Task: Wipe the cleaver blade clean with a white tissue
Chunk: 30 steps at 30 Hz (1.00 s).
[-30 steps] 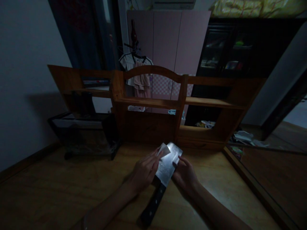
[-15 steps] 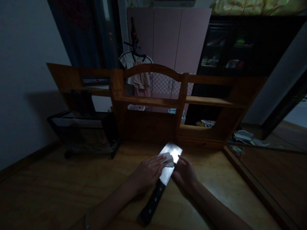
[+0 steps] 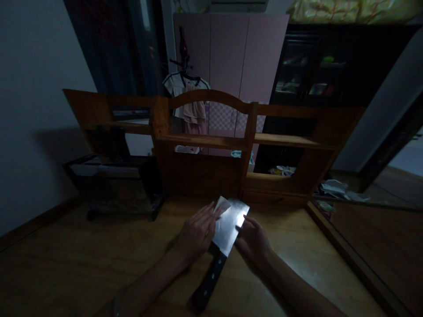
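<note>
A cleaver (image 3: 228, 232) with a wide shiny blade and a black riveted handle is held at a slant above the wooden tabletop, its handle pointing down toward me. My right hand (image 3: 255, 240) grips the blade by its right side, thumb on the upper face and the other fingers mostly hidden beneath. At the blade's left edge, my left hand (image 3: 196, 233) holds a white tissue (image 3: 221, 204), which sticks out past the fingertips. Nobody's hand is on the handle.
A wooden shelf unit (image 3: 205, 141) stands along the back of the tabletop (image 3: 139, 264). At the left is a black-framed rack (image 3: 105, 171) with dark upright objects. A raised wooden edge (image 3: 343, 251) runs down the right side. Clothes (image 3: 190, 97) hang behind the shelf.
My left hand and the tissue have slid left across the blade, from its middle to its left edge. The cleaver and my right hand are nearly where they were.
</note>
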Tool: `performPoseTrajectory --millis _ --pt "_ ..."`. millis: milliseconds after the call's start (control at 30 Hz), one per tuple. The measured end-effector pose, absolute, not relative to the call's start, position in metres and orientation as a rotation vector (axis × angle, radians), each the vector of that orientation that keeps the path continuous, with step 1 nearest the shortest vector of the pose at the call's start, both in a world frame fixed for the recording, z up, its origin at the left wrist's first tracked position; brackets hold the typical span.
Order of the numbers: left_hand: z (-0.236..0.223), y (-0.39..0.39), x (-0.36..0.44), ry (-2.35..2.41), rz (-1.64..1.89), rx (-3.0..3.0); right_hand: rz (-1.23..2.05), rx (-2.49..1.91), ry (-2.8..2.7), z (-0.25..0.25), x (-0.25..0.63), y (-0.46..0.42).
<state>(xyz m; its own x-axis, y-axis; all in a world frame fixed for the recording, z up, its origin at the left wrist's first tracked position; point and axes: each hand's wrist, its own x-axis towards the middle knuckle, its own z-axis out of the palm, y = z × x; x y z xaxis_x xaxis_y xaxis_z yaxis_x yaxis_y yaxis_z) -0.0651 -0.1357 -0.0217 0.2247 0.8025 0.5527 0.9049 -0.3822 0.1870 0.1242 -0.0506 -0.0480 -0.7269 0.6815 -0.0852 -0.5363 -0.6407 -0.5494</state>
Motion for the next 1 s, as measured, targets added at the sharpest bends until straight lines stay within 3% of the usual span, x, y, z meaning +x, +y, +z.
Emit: performPoseTrajectory --millis 233,833,1000 --pt "-0.012 -0.146 -0.046 -1.439 -0.61 -2.728 2.367 -0.332 -0.642 -0.053 0.124 -0.048" --pt "-0.029 -0.131 -0.062 -1.872 -0.829 -2.32 2.345 -0.398 -0.558 -0.049 0.125 -0.049" --pt "-0.027 -0.133 -0.065 -1.8 -0.944 -2.295 2.316 -0.414 -0.601 -0.052 0.124 -0.048"
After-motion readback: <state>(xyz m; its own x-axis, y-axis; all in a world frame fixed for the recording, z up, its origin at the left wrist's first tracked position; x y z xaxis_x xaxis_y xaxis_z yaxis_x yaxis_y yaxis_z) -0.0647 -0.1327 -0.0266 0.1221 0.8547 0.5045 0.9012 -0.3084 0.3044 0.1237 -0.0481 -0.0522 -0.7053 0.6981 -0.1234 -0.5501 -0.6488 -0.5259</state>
